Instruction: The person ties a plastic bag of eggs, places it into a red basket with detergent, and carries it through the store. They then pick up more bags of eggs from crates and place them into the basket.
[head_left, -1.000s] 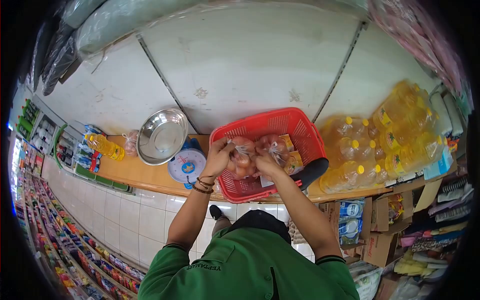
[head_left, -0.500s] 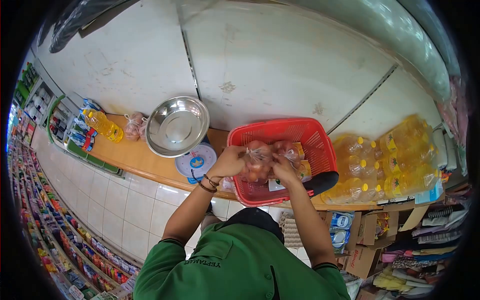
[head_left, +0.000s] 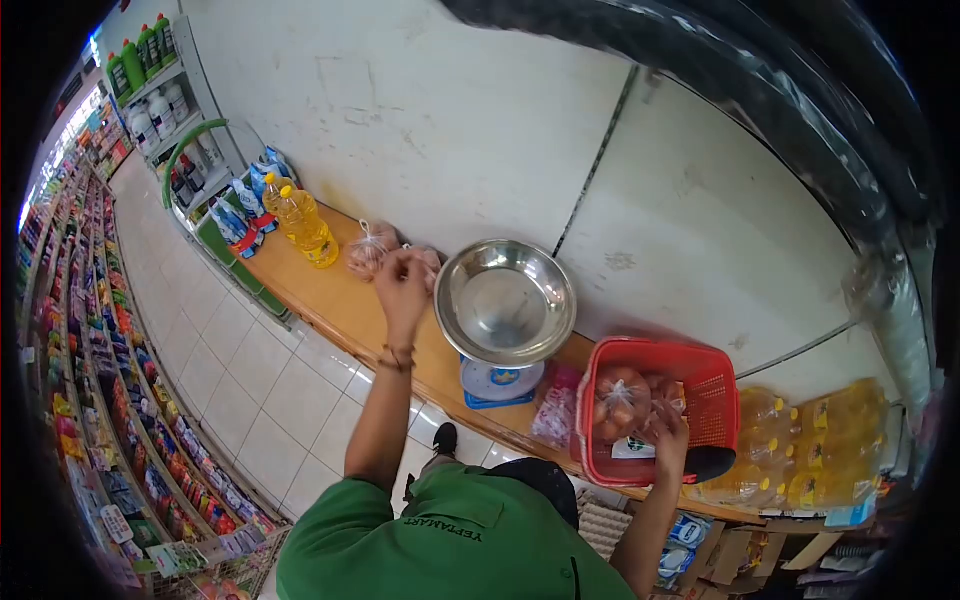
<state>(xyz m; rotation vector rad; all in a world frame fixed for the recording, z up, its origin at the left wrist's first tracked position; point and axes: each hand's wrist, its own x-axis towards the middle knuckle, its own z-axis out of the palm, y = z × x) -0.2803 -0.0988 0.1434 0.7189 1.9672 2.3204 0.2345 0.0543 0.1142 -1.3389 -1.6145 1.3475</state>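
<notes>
My left hand (head_left: 403,284) reaches to the bagged round reddish items (head_left: 372,250) on the wooden counter, its fingers bent at the second bag (head_left: 424,264); whether they grip it is too small to tell. Beside it a shiny steel bowl (head_left: 505,303) rests on a blue and white scale (head_left: 500,382). My right hand (head_left: 668,440) is in the red basket (head_left: 590,400), at the plastic bags of round reddish items (head_left: 622,402); its fingertips blend into the bags, so its grip is unclear.
Oil bottles (head_left: 307,230) and blue packs (head_left: 240,215) stand at the counter's left. More oil bottles (head_left: 830,445) are right of the basket. A pink and white pack (head_left: 556,408) lies between scale and basket. Stocked shelves (head_left: 110,380) line the left side.
The view has turned left. My left hand has left the basket and moved to the bags beside the bowl. My right hand remains at the basket, lower over its bags.
</notes>
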